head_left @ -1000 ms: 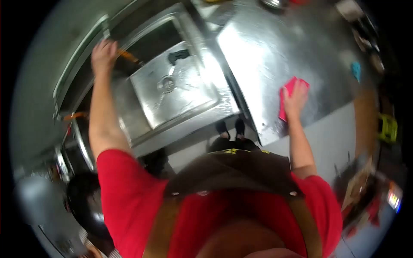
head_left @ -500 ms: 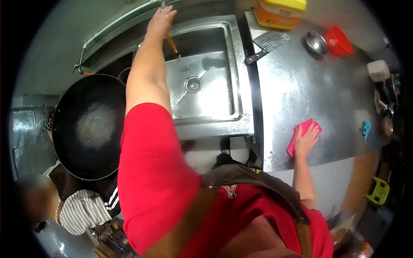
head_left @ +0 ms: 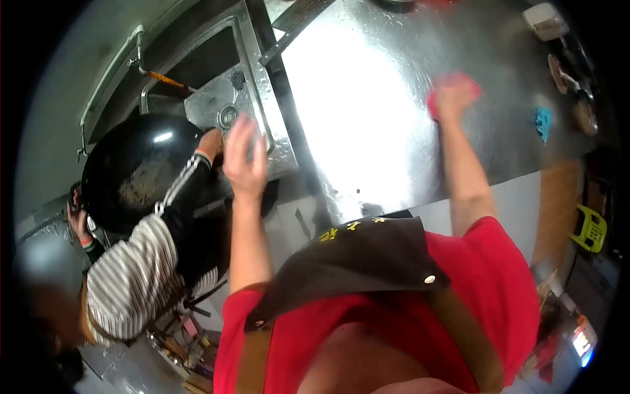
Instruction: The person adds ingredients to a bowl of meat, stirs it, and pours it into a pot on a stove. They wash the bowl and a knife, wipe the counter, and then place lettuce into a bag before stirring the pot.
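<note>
One pink cloth (head_left: 434, 104) lies under the right hand (head_left: 458, 97), fingers blurred; left hand (head_left: 245, 161) empty, fingers raised, slightly parted.

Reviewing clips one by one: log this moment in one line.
left hand: raised beside sink, empty | right hand: on pink cloth, steel counter | co-worker: both hands at wok
</note>
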The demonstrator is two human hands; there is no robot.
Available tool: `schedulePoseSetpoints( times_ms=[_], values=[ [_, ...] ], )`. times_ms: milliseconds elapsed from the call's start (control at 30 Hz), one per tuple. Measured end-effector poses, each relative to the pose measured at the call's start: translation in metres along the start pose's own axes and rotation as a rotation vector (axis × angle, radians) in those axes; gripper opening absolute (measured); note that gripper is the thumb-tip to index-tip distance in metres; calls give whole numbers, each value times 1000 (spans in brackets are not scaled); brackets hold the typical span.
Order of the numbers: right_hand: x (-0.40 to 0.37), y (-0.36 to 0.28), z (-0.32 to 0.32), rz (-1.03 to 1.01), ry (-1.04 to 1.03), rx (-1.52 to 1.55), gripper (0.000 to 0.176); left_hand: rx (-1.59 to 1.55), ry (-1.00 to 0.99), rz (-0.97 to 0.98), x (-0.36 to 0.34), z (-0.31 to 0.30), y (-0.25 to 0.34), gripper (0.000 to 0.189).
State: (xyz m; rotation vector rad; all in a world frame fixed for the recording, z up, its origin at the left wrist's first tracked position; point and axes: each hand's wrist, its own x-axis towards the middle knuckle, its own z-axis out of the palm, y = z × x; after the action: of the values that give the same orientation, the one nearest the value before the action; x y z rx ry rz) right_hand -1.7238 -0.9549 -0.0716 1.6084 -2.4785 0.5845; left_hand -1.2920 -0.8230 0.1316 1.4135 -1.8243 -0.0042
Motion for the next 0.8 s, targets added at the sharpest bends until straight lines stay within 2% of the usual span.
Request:
schedulePoseSetpoints(
  times_ms=[33, 67, 100, 133, 167, 200, 267, 300, 367, 400, 467, 533, 567, 600, 633, 667, 700, 767, 800],
  values=[
    [-11, -43, -11, -222, 97, -1, 59, -16, -72, -54, -16, -2, 30, 27],
    [-33, -83, -14, -296, -64, 200, 65, 4, -108, -123, -32, -2, 52, 25],
    [-66, -110, -46, -367, -129, 506, 67, -1, -132, -189, -44, -18, 77, 23],
    [-96, -134, -99, -408, -459, 719, 69, -6, -151, -205, -58, -35, 98, 23],
    [-134, -148, -142, -456, -519, 805, 67, -3, -171, -223, -70, -39, 117, 22],
    [-170, -145, -143, -760, -529, 698, 63, -7, -201, -270, -81, -42, 131, 22],
    [-220, -139, -165, -1190, -448, 680, 56, -26, -249, -331, -96, -52, 132, 21],
    [-230, -136, -186, -1294, -484, 656, 54, -36, -230, -345, -102, -56, 134, 21],
    [-226, -88, -203, -1213, -562, 735, 48, -18, -222, -359, -123, -59, 130, 21],
    [-208, -62, -207, -876, -855, 712, 47, -26, -209, -399, -137, -59, 125, 21],
    [-174, 15, -198, -761, -529, 451, 47, -13, -167, -496, -160, -74, 130, 21],
    [-126, 84, -201, -548, -252, 175, 48, -3, -129, -577, -187, -88, 128, 19],
    [-92, 130, -178, -456, -41, 21, 44, 23, -122, -611, -202, -98, 131, 20],
    [-53, 164, -166, -377, 82, -94, 44, 29, -116, -671, -217, -104, 134, 20],
    [-14, 179, -162, -181, 161, -138, 38, 30, -109, -729, -232, -108, 137, 21],
    [22, 185, -162, -67, 244, -190, 36, 26, -107, -763, -249, -111, 139, 21],
    [56, 181, -157, 45, 316, -235, 35, 2, -70, -864, -260, -113, 147, 21],
    [120, 155, -141, 351, 109, -208, 35, -62, 1, -1062, -275, -113, 161, 20],
    [145, 136, -130, 300, 31, -190, 35, -42, 17, -1032, -285, -114, 167, 20]
  ],
)
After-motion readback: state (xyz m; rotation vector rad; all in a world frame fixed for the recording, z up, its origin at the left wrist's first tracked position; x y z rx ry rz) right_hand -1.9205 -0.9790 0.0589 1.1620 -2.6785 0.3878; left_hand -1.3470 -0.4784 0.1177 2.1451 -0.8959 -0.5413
